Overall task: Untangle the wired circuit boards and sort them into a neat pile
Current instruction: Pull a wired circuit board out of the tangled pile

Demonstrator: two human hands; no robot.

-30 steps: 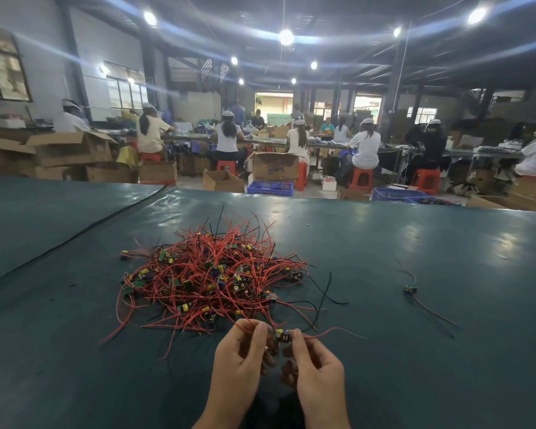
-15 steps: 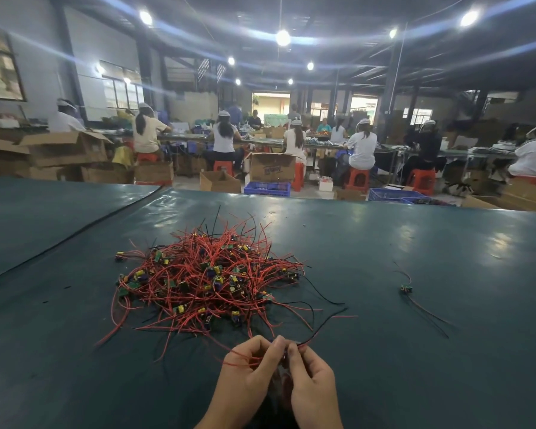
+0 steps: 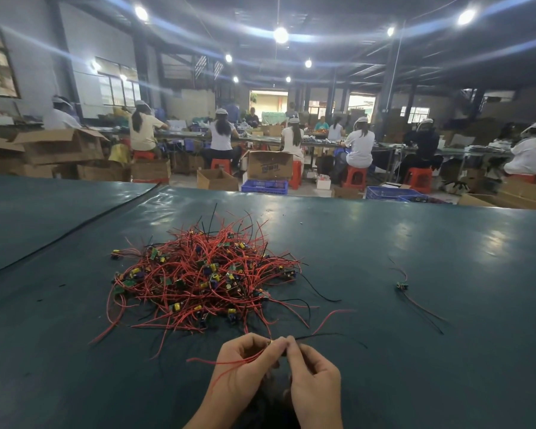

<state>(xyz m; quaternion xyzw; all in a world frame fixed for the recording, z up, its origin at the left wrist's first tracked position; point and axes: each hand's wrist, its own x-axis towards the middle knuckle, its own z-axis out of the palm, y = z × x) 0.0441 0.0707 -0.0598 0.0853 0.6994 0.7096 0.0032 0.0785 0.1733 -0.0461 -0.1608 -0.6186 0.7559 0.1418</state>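
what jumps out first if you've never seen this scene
The big tangle of red-wired circuit boards in the middle of the dark green table catches the eye first. Just in front of it, the left hand and right hand pinch one wired board between their fingertips. A lone board lies apart on the right.

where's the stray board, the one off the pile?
Head view: the stray board lies alone on the table, right of the pile and clear of it, beyond and right of the right hand.
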